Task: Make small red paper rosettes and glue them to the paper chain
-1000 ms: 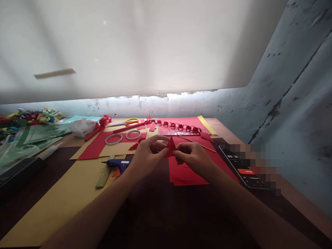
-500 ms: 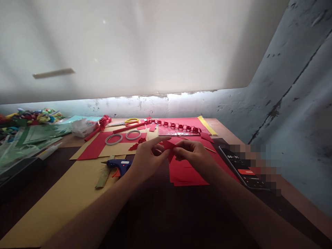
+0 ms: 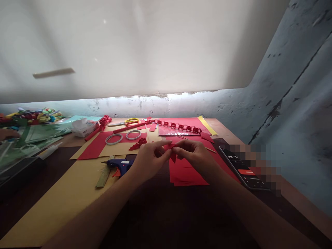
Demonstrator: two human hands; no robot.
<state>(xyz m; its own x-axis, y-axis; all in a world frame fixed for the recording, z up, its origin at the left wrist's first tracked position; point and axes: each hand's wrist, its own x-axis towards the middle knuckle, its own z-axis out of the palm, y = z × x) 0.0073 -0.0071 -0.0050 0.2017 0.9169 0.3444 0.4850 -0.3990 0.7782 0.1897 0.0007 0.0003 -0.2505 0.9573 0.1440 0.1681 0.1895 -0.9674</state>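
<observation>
A small folded piece of red paper [image 3: 173, 158] is pinched between my two hands, its pointed corner hanging down. My left hand [image 3: 150, 158] grips it between thumb and fingers from the left. From the right, the thumb and forefinger of my right hand [image 3: 194, 152] close on the same piece. My fingers cover most of its folds. Below and behind my right hand lie red paper sheets [image 3: 186, 174]. A blue glue gun [image 3: 120, 165] rests beside my left wrist, and a red paper flower [image 3: 140, 142] lies just beyond my left hand.
A red paper chain [image 3: 178, 126] runs along the back, near scissors [image 3: 127, 122]. Two rolls of tape [image 3: 114, 139] lie on red and tan paper. A phone [image 3: 242, 169] lies at right. At the left edge, a blurred hand-like shape [image 3: 9, 134] is over green packets.
My left fingers have closed in lower around the red paper, and its point now hangs between my hands. A blurred hand-like shape has appeared at the left edge.
</observation>
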